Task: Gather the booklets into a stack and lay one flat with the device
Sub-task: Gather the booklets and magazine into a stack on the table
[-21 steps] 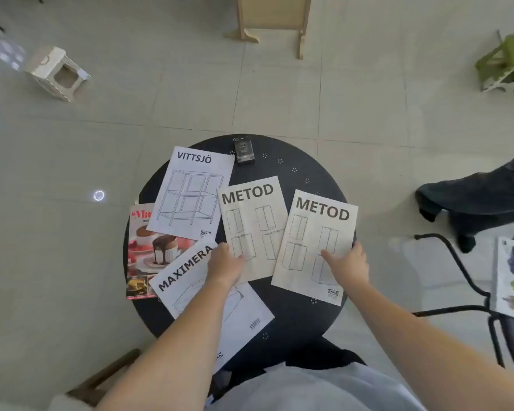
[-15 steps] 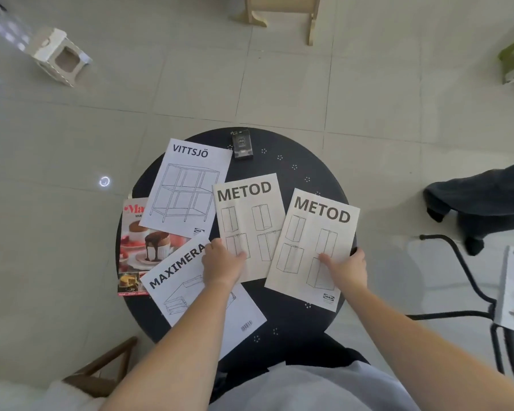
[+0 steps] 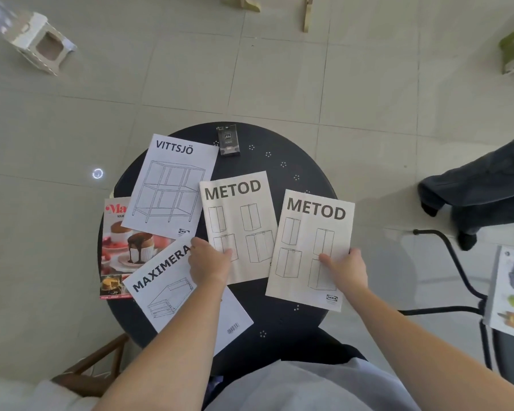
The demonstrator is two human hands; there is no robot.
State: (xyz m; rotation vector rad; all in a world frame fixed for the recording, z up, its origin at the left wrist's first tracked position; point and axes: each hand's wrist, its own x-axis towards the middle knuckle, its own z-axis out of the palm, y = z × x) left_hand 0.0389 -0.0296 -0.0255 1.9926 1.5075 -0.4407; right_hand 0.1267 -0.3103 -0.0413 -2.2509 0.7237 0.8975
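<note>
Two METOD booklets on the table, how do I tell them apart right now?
The left METOD booklet lies farther from the person, its left edge over the VITTSJÖ booklet; the right METOD booklet overlaps the left one's edge. The left hand rests on the first, the right hand holds the second. Both share cream covers with cabinet drawings.

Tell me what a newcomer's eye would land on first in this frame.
Probably the two cream paper booklets titled METOD, one mid-table under the left hand, one at the right edge pinched by the right hand. Next, the round black metal table beneath them, and the small black rectangular device at its far rim.
</note>
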